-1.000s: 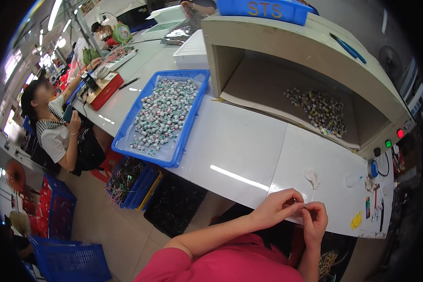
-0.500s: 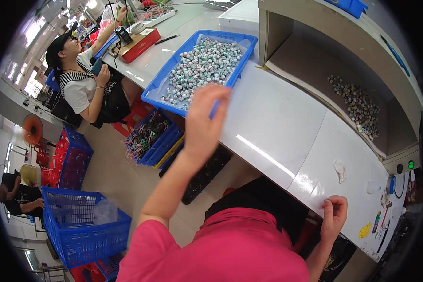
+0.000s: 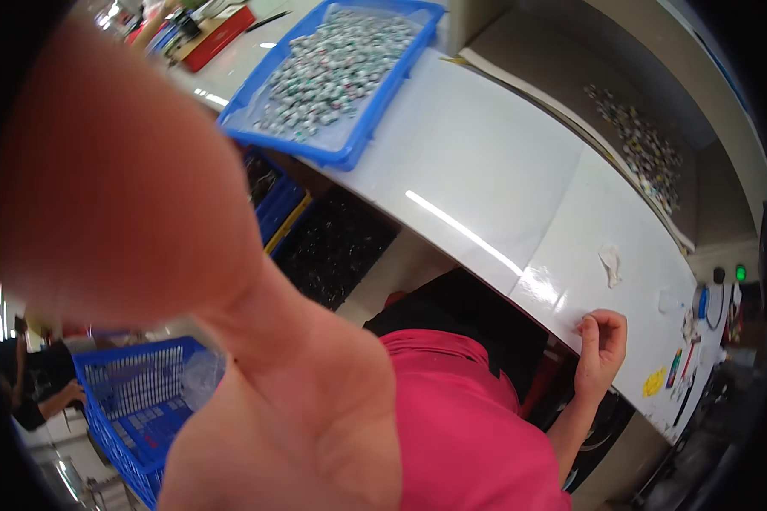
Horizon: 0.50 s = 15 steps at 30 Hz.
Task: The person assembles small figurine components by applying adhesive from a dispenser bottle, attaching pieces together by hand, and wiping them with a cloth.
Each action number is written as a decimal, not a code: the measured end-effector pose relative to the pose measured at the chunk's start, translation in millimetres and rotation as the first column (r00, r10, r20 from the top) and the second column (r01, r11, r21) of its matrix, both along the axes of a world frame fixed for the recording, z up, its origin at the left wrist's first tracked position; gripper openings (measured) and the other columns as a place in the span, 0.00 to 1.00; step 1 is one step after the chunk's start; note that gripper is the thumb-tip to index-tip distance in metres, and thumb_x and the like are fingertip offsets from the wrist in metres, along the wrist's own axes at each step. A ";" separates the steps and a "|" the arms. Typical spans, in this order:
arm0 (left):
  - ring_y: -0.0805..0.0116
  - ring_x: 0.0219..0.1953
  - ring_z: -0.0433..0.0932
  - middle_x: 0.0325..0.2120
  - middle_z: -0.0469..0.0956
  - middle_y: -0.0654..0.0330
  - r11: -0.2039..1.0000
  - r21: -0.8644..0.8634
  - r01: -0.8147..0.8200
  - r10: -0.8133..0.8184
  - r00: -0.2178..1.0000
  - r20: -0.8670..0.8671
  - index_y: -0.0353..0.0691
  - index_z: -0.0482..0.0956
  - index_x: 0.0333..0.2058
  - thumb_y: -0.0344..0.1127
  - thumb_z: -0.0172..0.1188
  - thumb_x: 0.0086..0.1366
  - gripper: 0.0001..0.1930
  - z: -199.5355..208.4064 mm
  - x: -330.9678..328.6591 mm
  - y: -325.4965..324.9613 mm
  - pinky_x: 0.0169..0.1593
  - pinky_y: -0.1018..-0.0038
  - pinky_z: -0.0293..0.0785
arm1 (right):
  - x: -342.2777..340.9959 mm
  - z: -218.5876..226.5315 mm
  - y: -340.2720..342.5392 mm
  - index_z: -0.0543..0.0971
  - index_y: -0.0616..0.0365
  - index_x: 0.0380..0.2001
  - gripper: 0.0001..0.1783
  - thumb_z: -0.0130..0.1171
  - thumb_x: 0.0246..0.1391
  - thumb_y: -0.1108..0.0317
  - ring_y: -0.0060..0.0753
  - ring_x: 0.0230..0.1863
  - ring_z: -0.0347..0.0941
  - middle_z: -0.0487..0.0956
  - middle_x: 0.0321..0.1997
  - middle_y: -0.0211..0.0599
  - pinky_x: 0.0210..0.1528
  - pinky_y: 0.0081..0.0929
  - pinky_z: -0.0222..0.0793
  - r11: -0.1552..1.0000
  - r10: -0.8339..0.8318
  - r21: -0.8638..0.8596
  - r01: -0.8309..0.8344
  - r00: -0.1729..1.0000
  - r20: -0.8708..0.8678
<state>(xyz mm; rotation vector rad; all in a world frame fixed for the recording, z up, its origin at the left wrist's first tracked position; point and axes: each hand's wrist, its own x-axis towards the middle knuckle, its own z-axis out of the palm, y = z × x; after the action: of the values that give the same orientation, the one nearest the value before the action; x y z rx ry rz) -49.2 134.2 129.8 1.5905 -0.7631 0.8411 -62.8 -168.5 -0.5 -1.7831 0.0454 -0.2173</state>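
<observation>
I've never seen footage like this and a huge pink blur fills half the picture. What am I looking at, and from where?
The camera sits on a person's head and looks down, its wide lens bending straight edges. The blur is their own left hand, raised close to the lens; what it holds cannot be told. Their right hand rests curled at the edge of the white table. On the table stand a blue tray full of small wrapped pieces and a scrap of crumpled white material.
</observation>
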 end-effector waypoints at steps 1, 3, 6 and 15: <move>0.63 0.39 0.70 0.27 0.71 0.64 0.998 -0.050 -0.024 0.025 1.000 0.007 0.47 0.70 0.25 0.39 0.53 0.62 0.07 -4.0 -6.3 3.2 0.61 0.55 0.49 | 0.2 -3.9 0.3 0.70 0.60 0.33 0.04 0.53 0.55 0.78 0.19 0.33 0.67 0.70 0.32 0.29 0.39 0.16 0.64 0.998 -0.003 -0.063 0.001 1.000 -0.019; 0.65 0.36 0.70 0.25 0.70 0.65 0.989 -0.126 -0.071 0.074 0.997 0.018 0.48 0.70 0.24 0.38 0.53 0.61 0.07 -13.8 -10.3 -6.8 0.60 0.54 0.48 | -4.9 -15.5 -14.4 0.70 0.61 0.33 0.03 0.53 0.56 0.77 0.19 0.32 0.66 0.70 0.31 0.29 0.39 0.15 0.64 0.997 0.007 -0.082 -0.007 1.000 -0.010; 0.67 0.31 0.70 0.23 0.69 0.68 0.950 -0.228 -0.212 0.227 0.973 0.043 0.48 0.70 0.24 0.35 0.54 0.59 0.06 -18.9 -16.6 -27.4 0.58 0.53 0.48 | -12.4 -9.8 -22.0 0.70 0.59 0.35 0.05 0.52 0.60 0.69 0.19 0.33 0.64 0.69 0.31 0.28 0.33 0.16 0.62 0.971 -0.030 -0.239 0.017 0.998 -0.048; 0.63 0.33 0.70 0.24 0.70 0.66 0.969 -0.237 -0.069 0.069 0.998 -0.008 0.46 0.73 0.26 0.32 0.60 0.54 0.04 -92.5 -27.8 -52.1 0.53 0.59 0.59 | 1.7 -12.1 37.5 0.71 0.64 0.46 0.16 0.52 0.61 0.63 0.24 0.43 0.68 0.74 0.41 0.34 0.46 0.22 0.64 0.912 0.355 -0.254 -0.322 0.930 0.095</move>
<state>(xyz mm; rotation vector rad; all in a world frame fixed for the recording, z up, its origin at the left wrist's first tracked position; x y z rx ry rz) -77.0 82.1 37.2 1.4095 -0.5859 0.9461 -61.1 -131.0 -12.6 -1.9727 -0.4046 -0.0966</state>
